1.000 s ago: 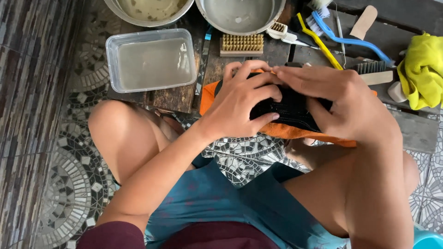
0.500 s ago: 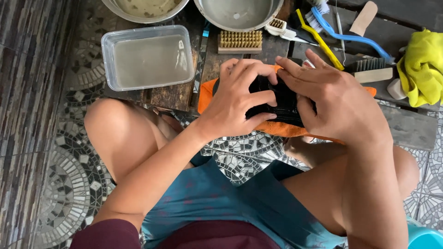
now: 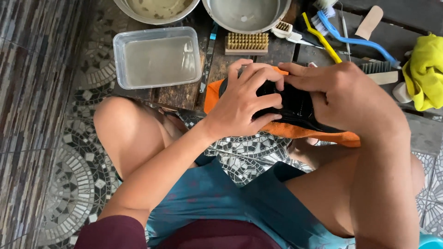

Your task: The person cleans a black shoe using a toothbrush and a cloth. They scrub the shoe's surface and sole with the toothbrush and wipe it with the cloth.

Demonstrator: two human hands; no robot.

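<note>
Below, mosaic tile floor (image 3: 69, 184) beside dark wooden boards (image 3: 184, 94).

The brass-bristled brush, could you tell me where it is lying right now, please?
In the head view the brass-bristled brush lies top centre on the dark wooden board, just below the metal bowl and right of the clear plastic tub.

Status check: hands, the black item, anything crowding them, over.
Left hand and right hand both gripping black shoe. Shoe rests on orange cloth at wooden board's edge. Brass-bristle brush and water tub close behind, not touching.
</note>
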